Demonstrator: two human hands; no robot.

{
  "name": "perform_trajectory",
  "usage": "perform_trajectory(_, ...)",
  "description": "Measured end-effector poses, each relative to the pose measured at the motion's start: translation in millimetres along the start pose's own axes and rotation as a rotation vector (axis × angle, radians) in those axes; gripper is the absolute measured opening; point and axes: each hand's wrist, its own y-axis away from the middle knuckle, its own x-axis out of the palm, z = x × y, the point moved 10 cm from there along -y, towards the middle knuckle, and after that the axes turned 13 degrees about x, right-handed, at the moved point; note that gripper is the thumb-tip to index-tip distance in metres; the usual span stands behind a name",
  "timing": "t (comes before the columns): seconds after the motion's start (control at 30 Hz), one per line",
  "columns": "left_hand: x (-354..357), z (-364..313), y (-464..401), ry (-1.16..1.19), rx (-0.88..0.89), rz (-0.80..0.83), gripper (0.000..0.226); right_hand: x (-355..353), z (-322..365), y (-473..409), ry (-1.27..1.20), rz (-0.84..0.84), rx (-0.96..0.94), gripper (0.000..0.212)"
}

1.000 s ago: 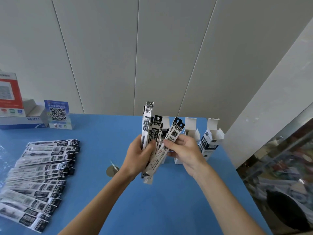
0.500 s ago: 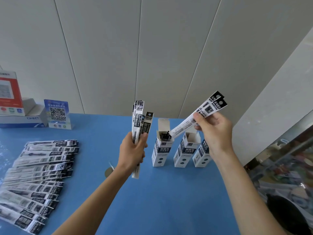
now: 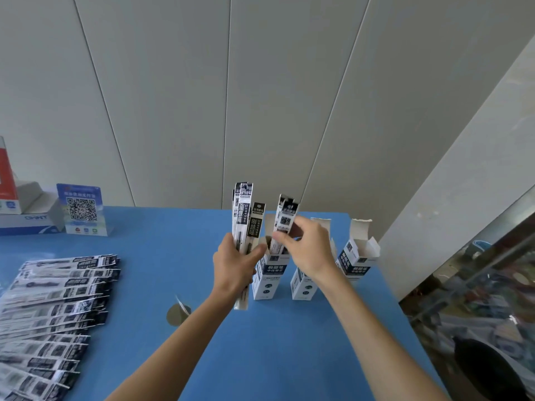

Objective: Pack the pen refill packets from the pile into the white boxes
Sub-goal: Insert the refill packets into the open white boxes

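A bundle of refill packets [image 3: 242, 227] is held upright in the left hand [image 3: 236, 263]. Two packets [image 3: 285, 219] are pinched by the right hand [image 3: 308, 250] and stand partly inside the leftmost white box [image 3: 267, 274]. Two more open white boxes [image 3: 359, 257] are seen on the blue desk [image 3: 275, 342], one partly hidden behind the right wrist. A pile of packets [image 3: 55, 311] is spread at the desk's left, with a QR-code sign [image 3: 82, 209] behind it.
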Motion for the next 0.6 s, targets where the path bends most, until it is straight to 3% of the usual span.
perform_trajectory(0.17,-3,3,-3,-0.003,-0.006,0.005,0.029,3,-16,-7,0.138,0.047,0.082,0.028)
perform_trajectory(0.4,-4,4,-6,0.026,0.003,0.029,0.030,8,-14,-6,0.143,0.049,-0.002,0.020)
perform_trajectory(0.53,-7,7,-7,0.035,-0.004,0.045,0.031,14,-11,-5,0.148,0.062,-0.036,0.043)
perform_trajectory(0.6,-7,6,-9,0.046,-0.004,0.058,0.034,12,-9,-5,0.111,0.023,-0.044,0.042)
